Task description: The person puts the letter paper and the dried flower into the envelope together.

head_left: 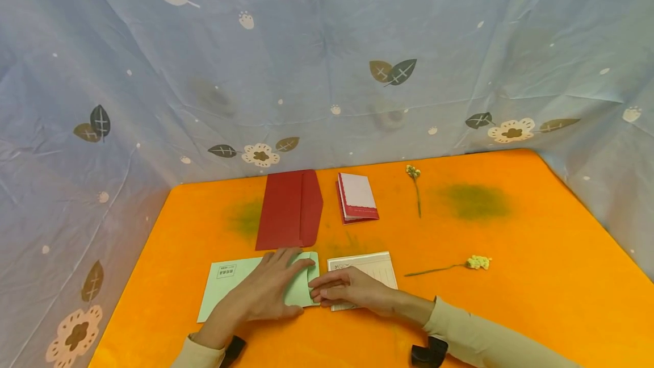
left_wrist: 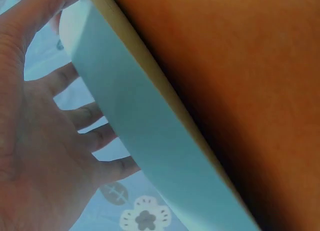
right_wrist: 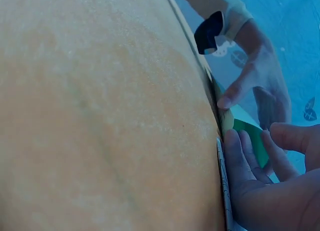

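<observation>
A pale green envelope [head_left: 240, 271] lies on the orange table, its flap end at the right. My left hand [head_left: 271, 285] rests across that right part with fingers spread and the thumb at the near edge. The left wrist view shows the hand [left_wrist: 55, 131] alongside the envelope's pale face [left_wrist: 135, 101]. At the flap end, my right hand [head_left: 352, 288] touches the flap with fairly straight fingers. In the right wrist view the green flap [right_wrist: 252, 138] stands partly raised by the right hand's fingers [right_wrist: 237, 158], with the thumb apart. Partly under the right hand lies a cream lined card [head_left: 380, 268].
Behind the green envelope lies a red envelope [head_left: 281, 209] with its flap spread out. Right of it is a folded red-and-white card [head_left: 359, 195]. Two dried yellow flowers lie farther right, one at the back [head_left: 414, 174] and one nearer [head_left: 477, 262]. A patterned cloth [head_left: 327, 61] surrounds the table.
</observation>
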`<state>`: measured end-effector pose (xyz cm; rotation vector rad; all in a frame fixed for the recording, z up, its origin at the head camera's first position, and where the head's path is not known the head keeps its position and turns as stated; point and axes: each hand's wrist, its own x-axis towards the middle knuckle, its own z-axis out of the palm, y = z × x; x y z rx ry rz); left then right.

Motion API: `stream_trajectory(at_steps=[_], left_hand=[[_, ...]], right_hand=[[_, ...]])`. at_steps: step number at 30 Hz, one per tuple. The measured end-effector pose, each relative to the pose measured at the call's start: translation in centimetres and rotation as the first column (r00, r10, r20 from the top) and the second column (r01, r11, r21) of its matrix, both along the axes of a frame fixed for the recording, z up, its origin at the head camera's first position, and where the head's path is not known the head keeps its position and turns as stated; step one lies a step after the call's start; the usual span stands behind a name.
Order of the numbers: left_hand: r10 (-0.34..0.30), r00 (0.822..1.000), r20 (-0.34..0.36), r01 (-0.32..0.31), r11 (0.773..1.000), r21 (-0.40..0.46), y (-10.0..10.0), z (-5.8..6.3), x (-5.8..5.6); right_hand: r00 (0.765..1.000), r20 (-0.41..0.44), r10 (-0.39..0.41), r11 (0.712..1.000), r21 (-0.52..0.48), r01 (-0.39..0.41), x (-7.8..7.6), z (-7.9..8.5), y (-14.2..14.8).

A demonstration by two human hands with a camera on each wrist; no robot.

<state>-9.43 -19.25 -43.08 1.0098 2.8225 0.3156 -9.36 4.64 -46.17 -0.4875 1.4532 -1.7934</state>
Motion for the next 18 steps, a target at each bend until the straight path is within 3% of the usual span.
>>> stream_trajectory(at_steps=[18], left_hand=[[-0.019,0.999,-0.031,0.020,1.000,0.016,0.00,-0.37,-0.18]], right_hand=[[1.000,-0.007,-0.021,1.000,0.012,0.021,-0.16,0.02,1.00]])
